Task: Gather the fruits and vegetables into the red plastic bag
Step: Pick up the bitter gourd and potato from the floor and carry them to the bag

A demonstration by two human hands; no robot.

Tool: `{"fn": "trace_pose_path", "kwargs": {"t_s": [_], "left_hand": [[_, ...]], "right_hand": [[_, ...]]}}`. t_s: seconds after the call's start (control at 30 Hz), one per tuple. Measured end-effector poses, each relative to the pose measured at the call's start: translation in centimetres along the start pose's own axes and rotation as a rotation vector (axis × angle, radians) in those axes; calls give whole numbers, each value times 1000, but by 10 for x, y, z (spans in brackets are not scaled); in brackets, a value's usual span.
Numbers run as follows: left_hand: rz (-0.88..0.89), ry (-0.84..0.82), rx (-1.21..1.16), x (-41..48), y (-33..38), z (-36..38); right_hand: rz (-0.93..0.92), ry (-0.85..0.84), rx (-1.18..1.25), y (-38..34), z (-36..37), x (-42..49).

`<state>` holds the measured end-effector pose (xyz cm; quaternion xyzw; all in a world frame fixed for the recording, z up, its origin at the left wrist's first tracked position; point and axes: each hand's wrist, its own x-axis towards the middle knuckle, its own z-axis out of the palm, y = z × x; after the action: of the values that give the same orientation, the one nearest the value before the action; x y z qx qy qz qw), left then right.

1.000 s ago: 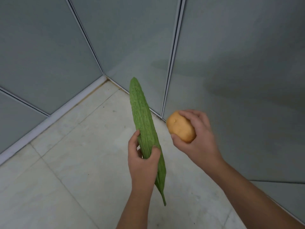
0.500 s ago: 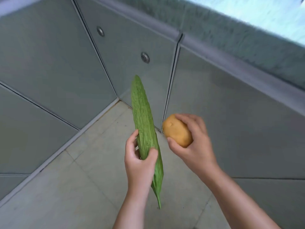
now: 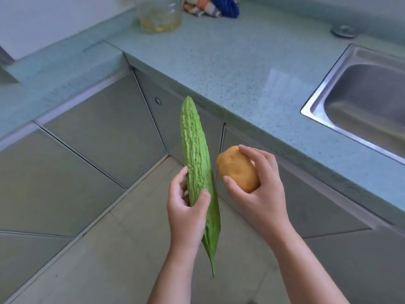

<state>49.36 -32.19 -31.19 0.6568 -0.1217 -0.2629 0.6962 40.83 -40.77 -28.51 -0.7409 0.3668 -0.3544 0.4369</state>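
the view has lifted since the earlier frame: counter (image 3: 241,62) and sink (image 3: 322,88) now show. left hand (image 3: 186,216) still grips the bitter gourd (image 3: 195,154) near-upright, fingers curled round its lower half. right hand (image 3: 260,194) clasps the potato (image 3: 237,170) just beside it. both are held off the counter, below its front edge near the inner corner.

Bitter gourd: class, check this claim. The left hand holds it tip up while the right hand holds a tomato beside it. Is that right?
Not quite. The head view shows the right hand holding a potato, not a tomato. The left hand does hold the bitter gourd tip up beside it.
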Motion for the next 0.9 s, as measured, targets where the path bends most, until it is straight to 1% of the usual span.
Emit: {"fn": "trace_pose_path", "kwargs": {"t_s": [0.23,0.4,0.73,0.9], "left_hand": [[59,-84,-24,-22,73,16],[64,-132,-22,-38,113,24],[51,-254,-82,-78,179,56],[64,-279,-79,-96,205,62]], "right_hand": [[-8,96,62,-61,-49,10],[-74,154,66,-102,-82,15],[-174,171,48,-166,-135,4],[-195,199,81,-185,-161,-6]]}}
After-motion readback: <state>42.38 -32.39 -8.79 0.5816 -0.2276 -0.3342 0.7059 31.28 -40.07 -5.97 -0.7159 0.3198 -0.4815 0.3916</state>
